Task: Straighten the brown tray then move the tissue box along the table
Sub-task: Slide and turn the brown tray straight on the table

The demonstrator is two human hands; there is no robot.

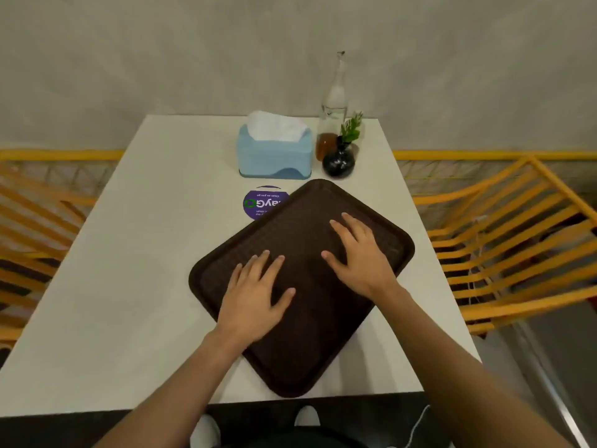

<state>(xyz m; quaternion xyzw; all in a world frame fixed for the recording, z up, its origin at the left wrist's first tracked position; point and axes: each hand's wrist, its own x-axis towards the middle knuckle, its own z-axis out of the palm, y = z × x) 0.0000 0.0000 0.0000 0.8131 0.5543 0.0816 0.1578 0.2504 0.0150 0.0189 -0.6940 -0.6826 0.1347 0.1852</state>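
The brown tray [318,334] lies on the white table [129,253], turned about 45 degrees so one corner points at me and another at the tissue box. My left hand [255,292] rests flat on the tray's left part, fingers spread. Flat on the right part lies my right hand [360,257], fingers spread too. Neither hand grips anything. The light blue tissue box [274,153] stands beyond the tray near the far edge, a white tissue sticking out of its top.
Right of the tissue box stand a black round vase with a green sprig [339,160], a clear glass bottle [334,98] and a small amber jar [326,145]. A purple round sticker [258,205] lies partly under the tray. Orange slatted chairs [504,240] flank the table.
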